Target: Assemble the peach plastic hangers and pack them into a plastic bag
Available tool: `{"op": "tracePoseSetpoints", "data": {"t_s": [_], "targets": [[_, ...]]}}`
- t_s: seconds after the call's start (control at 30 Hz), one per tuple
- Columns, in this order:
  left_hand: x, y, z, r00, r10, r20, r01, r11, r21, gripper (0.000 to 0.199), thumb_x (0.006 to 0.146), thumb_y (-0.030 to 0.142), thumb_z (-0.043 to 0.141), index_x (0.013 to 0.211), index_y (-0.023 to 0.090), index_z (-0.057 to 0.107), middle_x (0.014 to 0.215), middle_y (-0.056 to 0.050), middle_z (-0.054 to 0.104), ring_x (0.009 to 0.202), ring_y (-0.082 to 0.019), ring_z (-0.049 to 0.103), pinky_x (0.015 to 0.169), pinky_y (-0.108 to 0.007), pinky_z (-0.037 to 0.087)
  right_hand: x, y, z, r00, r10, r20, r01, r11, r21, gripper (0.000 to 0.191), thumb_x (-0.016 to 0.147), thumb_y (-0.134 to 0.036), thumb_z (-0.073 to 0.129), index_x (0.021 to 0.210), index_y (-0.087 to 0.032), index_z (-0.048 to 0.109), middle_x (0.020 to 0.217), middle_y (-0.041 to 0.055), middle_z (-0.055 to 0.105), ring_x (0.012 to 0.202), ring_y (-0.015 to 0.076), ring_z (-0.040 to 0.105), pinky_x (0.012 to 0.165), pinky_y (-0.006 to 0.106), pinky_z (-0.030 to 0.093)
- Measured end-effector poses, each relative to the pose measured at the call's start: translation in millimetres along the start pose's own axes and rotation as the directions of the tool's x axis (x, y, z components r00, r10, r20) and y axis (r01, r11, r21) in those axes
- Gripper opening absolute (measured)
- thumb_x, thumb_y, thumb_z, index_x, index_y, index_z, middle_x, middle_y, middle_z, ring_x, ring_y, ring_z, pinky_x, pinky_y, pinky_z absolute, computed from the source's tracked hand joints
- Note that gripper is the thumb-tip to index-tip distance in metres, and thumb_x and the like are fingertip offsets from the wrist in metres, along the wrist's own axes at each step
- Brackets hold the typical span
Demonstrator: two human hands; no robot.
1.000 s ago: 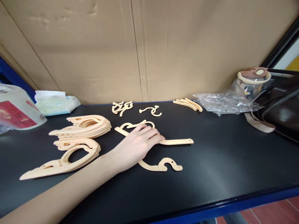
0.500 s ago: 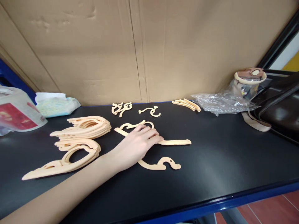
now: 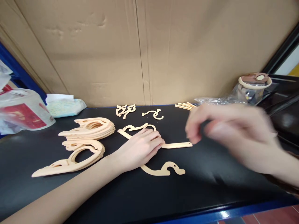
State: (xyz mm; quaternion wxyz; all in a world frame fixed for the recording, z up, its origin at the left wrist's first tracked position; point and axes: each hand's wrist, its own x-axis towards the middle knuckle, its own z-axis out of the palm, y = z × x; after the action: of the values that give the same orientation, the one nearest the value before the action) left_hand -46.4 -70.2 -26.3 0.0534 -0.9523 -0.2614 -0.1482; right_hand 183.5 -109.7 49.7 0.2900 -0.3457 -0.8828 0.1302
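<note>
My left hand [image 3: 143,146] rests on the black tabletop with its fingers curled down over cream folding-hanger parts. A straight arm of the hanger [image 3: 176,145] sticks out to the right of these fingers, and hooked pieces show beyond them. Below the same hand lies a curved hanger piece [image 3: 161,172], its left end hidden by the hand. My right hand [image 3: 233,133], smeared by motion, hovers over the right side of the table. Its thumb and bent forefinger are apart, and I see nothing between them.
Stacked folded hangers [image 3: 88,130] lie at the left. Along the back are small hooks [image 3: 126,110], a loose hook pair [image 3: 153,114] and thin strips [image 3: 185,106]. A tape roll [image 3: 30,109], tissue pack [image 3: 66,105], plastic bag [image 3: 217,100] and cup [image 3: 253,88] stand around the edges.
My right hand has come into view from the right, over the table. My left hand stays on the hanger parts. The whole view has shifted slightly.
</note>
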Motion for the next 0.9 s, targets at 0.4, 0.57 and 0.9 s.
{"op": "tracePoseSetpoints", "data": {"t_s": [0.4,0.57,0.9], "targets": [[-0.6,1.9,-2.8,0.999,-0.037,0.002,0.037,0.999,-0.039,0.018,0.097,0.020,0.046,0.099,0.017,0.063,0.097,-0.005,0.064,0.090,-0.020,0.059,0.083,-0.035,0.046,-6.5,26.4,51.5,0.892,-0.183,0.413,0.229,0.971,-0.065,0.020,0.087,-0.042,0.064,0.088,-0.022,0.068,0.073,-0.0036,0.058,0.068,0.0121,0.054,0.058,0.025,0.036],[-1.8,0.2,0.5,1.000,-0.028,0.004,0.028,0.999,-0.045,0.017,0.097,0.022,0.046,0.105,0.017,0.061,0.101,-0.005,0.065,0.091,-0.020,0.059,0.084,-0.035,0.043,-9.8,28.0,48.7,0.922,-0.165,0.350,0.167,0.986,0.025,0.011,0.079,-0.014,0.064,0.071,-0.020,0.059,0.062,-0.0065,0.049,0.058,0.0091,0.045,0.056,0.023,0.034],[-2.5,3.1,-3.6,0.999,-0.036,0.023,0.037,0.999,-0.039,0.021,0.097,0.029,0.048,0.109,0.019,0.062,0.100,-0.004,0.066,0.089,-0.020,0.061,0.085,-0.036,0.041,8.4,59.1,30.9,0.959,0.279,0.045,-0.253,0.774,0.580,0.014,0.089,-0.029,0.054,0.079,-0.020,0.050,0.065,-0.0042,0.054,0.055,0.0101,0.048,0.055,0.024,0.040]]}}
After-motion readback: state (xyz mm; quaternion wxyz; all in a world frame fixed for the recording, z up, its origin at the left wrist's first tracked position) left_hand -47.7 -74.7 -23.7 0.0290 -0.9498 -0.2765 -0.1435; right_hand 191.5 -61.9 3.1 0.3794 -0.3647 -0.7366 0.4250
